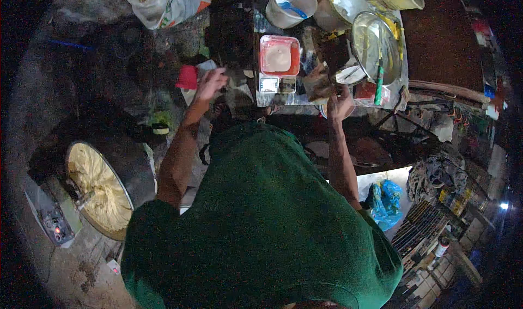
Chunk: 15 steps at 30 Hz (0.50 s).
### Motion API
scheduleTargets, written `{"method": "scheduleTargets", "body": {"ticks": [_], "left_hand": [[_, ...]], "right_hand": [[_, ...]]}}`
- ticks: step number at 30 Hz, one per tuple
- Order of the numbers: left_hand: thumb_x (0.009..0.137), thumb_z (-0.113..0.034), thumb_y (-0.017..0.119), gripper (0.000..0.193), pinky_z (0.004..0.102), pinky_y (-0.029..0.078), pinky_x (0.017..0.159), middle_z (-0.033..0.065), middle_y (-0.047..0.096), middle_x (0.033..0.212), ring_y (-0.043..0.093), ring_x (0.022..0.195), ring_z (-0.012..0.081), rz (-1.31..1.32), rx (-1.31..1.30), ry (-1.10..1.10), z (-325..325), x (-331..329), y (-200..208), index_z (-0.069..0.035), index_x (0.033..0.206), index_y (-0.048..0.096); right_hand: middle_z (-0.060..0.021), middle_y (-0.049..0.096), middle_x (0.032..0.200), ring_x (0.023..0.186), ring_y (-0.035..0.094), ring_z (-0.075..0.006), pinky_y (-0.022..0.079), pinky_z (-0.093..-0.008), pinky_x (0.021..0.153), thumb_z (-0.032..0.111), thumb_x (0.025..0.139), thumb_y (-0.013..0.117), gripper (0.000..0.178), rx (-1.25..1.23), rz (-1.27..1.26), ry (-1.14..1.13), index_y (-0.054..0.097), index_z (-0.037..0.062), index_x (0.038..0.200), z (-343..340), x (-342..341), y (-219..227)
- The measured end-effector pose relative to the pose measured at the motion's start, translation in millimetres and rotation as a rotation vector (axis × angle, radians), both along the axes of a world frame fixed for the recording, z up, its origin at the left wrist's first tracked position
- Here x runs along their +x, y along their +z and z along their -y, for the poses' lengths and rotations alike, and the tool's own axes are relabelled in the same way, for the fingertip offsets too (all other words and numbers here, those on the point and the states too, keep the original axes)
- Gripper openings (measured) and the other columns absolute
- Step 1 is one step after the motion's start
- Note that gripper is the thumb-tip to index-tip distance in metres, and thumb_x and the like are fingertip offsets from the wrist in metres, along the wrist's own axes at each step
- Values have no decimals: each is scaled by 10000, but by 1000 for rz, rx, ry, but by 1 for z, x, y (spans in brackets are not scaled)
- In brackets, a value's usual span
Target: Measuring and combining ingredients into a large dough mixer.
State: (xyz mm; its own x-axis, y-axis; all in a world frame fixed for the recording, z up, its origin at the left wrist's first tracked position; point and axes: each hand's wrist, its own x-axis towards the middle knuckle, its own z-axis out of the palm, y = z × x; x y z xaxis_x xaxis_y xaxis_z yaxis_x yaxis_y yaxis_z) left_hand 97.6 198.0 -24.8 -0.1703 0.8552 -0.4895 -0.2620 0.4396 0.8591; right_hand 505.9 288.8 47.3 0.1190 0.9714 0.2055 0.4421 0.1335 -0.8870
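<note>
My left hand (211, 86) is raised to the left of the table, blurred, its fingers loosely apart and holding nothing. Close by it is a red cup-shaped thing (187, 77). At the table's front edge my right hand (340, 105) has its fingers closed; what they hold, if anything, is too dark to name. A crumpled brownish thing (317, 84) lies just left of those fingers. Between the hands, a square red tub (297, 58) with pale powder or paste sits on a small scale (269, 84). Beyond my right hand stands a large metal bowl (376, 39) with a green-handled tool (379, 86).
A white bucket (291, 9) and several tubs crowd the table's far side. A stuffed white bag (166, 4) is at the far left. On the left is a big round drum (101, 189) with a pale cloth-like face. A blue plastic bag (385, 203) lies at right.
</note>
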Motion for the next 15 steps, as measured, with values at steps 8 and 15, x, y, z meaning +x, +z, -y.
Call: {"method": "scheduleTargets", "body": {"ticks": [8,15], "left_hand": [[883,-350,588,333,307,473,615,65,574,883,581,725,157,186,-269,147,151,-132,-217,-111,1116,568],[886,-362,561,527,423,493,773,149,561,1149,595,895,297,1203,-217,-43,191,-46,-204,-75,1308,427]], "right_hand": [[-220,592,944,886,566,-421,459,-474,758,68,827,531,189,29,384,65,596,45,1003,-55,-44,-27],[-191,565,1017,951,534,-403,439,-454,820,31,798,534,273,176,498,-27,576,48,1066,-56,-26,3]]}}
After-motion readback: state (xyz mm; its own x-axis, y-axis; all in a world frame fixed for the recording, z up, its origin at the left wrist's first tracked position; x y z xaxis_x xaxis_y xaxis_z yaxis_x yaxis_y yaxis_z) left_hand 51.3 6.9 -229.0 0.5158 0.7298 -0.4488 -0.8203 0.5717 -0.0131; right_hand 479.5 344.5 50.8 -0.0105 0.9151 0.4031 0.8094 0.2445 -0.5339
